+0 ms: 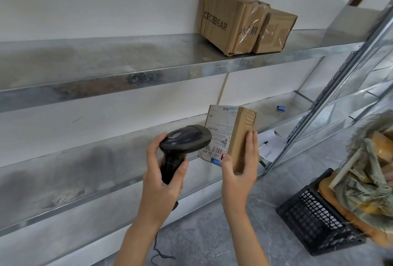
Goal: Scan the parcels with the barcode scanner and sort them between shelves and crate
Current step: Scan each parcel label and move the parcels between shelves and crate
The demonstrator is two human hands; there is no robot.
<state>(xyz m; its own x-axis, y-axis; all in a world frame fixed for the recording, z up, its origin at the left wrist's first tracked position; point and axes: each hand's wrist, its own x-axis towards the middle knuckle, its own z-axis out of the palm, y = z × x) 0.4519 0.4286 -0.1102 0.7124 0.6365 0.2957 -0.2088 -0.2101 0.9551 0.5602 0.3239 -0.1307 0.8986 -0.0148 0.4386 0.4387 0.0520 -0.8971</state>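
Two boxes (244, 21) already sit on the top shelf (127, 74), upper right. At centre frame the left hand (163, 172) grips the scanner (185, 140), aimed at a parcel (228, 136) the right hand (240, 166) clasps. More parcels wait in the crate (314, 221), lower right.

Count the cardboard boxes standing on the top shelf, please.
2: a large taped box and a smaller box against its right side. Others may be hidden behind them.
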